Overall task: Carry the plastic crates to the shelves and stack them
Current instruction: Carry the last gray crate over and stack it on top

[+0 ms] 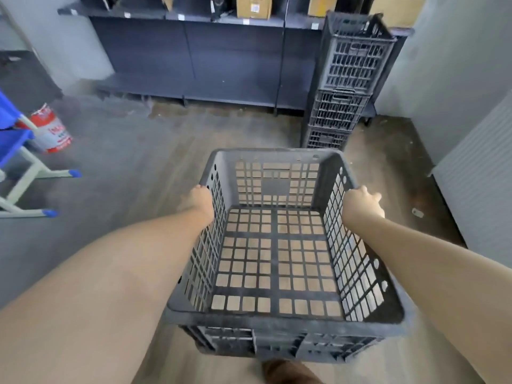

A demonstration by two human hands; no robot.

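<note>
Left hand (201, 199), right hand (361, 202) hold crate (277, 322) — aloft.

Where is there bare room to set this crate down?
Bare floor lies between the held crate and the low shelf, left of the crate stack; that shelf looks bare too. Crowded: bucket and stand at left.

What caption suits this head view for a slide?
The left hand and right hand hold an empty black crate facing the crate stack by the shelves.

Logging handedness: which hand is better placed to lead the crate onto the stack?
Probably the right hand: it and the left hand grip the crate, but the stack stands ahead on its side.
</note>
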